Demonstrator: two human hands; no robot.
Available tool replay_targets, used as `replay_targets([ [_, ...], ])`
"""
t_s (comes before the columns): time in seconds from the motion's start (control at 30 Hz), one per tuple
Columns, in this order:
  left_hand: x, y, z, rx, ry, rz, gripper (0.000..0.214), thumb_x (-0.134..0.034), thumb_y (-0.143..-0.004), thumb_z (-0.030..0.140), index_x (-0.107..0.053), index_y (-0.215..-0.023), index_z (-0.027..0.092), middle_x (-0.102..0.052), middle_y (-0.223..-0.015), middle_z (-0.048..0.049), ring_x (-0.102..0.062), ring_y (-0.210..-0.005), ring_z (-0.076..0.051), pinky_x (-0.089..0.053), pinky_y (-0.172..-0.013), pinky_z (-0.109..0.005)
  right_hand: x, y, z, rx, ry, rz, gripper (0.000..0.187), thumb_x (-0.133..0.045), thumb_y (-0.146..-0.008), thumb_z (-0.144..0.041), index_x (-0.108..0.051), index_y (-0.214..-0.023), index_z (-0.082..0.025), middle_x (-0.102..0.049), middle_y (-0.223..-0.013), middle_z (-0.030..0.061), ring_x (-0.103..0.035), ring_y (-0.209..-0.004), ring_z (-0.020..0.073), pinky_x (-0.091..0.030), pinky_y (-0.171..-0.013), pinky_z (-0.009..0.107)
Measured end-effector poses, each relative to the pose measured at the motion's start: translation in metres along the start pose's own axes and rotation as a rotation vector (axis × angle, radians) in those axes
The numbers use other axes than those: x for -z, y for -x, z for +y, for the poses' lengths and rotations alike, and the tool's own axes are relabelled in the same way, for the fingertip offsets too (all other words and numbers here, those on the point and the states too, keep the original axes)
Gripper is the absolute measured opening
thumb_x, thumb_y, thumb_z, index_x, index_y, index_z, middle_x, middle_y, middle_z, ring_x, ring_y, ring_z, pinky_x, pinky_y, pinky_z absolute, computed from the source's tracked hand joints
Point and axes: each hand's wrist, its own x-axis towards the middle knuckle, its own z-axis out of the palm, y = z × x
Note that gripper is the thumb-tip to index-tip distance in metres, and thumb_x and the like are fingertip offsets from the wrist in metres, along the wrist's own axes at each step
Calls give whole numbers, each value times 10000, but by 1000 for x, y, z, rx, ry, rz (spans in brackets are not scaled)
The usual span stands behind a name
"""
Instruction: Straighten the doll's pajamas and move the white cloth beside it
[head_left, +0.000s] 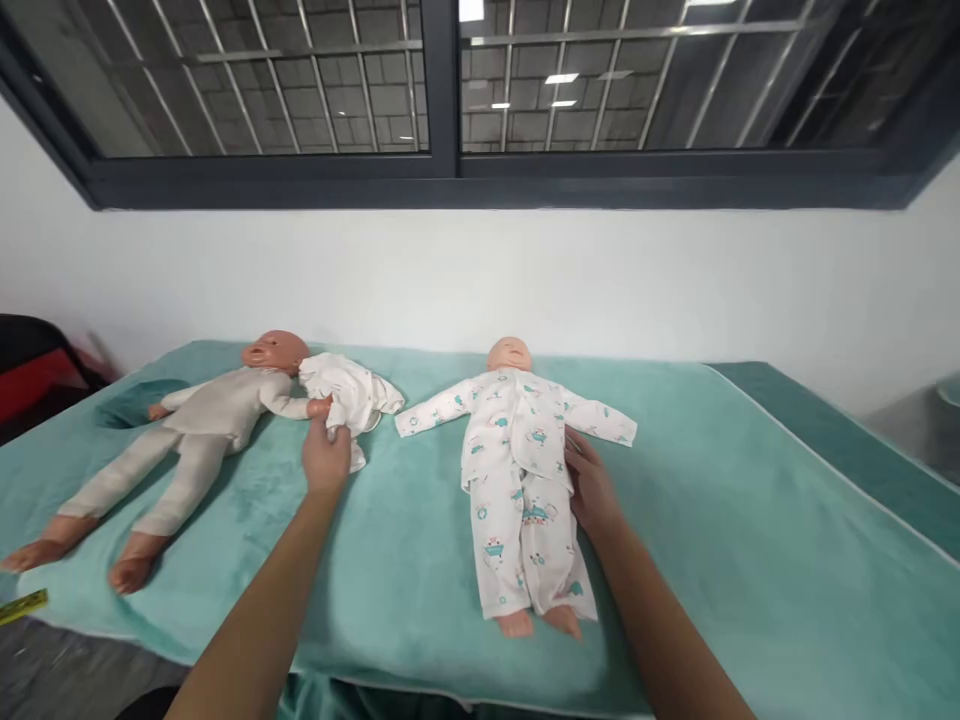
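Observation:
Two baby dolls lie on a teal blanket (405, 560). The left doll (202, 420) wears a plain beige suit. The right doll (517, 460) wears white printed pyjamas. A crumpled white garment (349, 392) lies between them, by the left doll's hand. My left hand (326, 455) is closed on the lower edge of that garment. My right hand (589, 485) rests flat against the right doll's side at the waist, fingers stretched out.
A white wall and a dark-framed barred window (442, 90) stand behind the table. A red and black object (34, 365) sits at the far left. A yellow strip (22, 605) lies at the left front edge. A darker green surface (847, 440) adjoins on the right.

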Motion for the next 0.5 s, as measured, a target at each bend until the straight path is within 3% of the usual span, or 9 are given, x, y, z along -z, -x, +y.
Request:
replay_targets([
  [0.2,0,3,-4,-6,31,25,516,-451,-838,267,-531,-1336,157,-670,-1166,-132,-622,-1065,-307,-481,-953,-407,4,-3,-5,-75,26,-5,514,-763,-630,-252,-674,-1136,-280,-690,-1237,13,-608,-1210,291,-553,-955,397],
  [0.37,-7,0,-10,-68,45,47,515,-471,-843,252,-516,-1354,199,-621,-1286,-113,-572,-1188,-303,-445,-1022,-417,7,-4,-8,-124,67,22,511,-772,-641,-268,-683,-1143,-307,-689,-1237,5,-629,-1178,305,-601,-874,379],
  [0.5,-12,0,-17,-91,53,75,398,-455,-894,356,-590,-1218,170,-665,-1146,-122,-608,-1086,-285,-474,-965,-403,11,-4,-6,-62,117,1,463,-754,-662,-284,-693,-1121,-307,-697,-1221,5,-640,-1162,300,-607,-865,374],
])
